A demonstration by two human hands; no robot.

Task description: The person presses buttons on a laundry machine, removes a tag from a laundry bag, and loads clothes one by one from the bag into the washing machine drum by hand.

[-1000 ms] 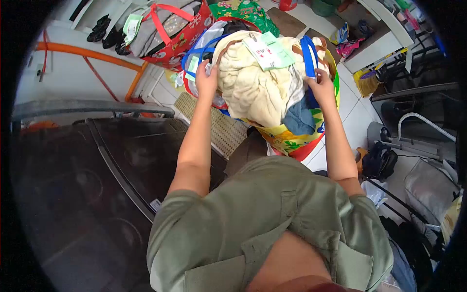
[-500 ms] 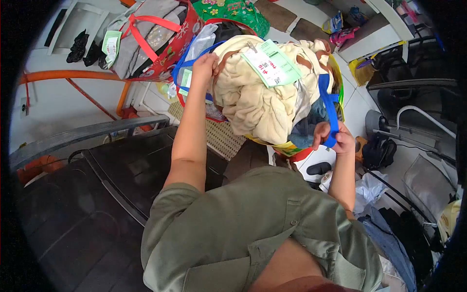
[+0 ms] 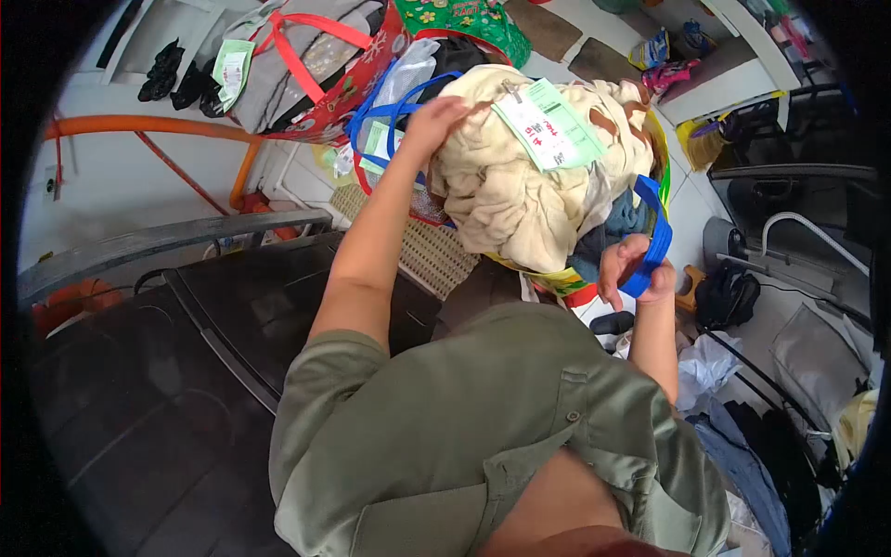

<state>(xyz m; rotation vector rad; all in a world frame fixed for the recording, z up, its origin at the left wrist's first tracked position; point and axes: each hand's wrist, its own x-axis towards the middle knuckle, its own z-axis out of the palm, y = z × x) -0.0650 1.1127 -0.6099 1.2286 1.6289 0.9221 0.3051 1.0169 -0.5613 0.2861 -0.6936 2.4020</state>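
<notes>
A colourful bag is heaped with cream cloth, and a green paper tag lies on top. Dark blue cloth shows at the near right side of the heap. My right hand is hooked through the blue strap at the bag's right side, its fingers partly curled. At the upper left of the cream cloth rests my left hand; its fingertips are hidden against the cloth, so what they grip, if anything, cannot be made out.
A red bag with grey cloth stands at the upper left, beside a green bag. An orange pipe runs along the left wall above a dark appliance. Plastic and clothes lie at the lower right.
My left hand has moved right onto the cream cloth. My right hand came down and toward me, pulling the blue strap outward from the bag.
</notes>
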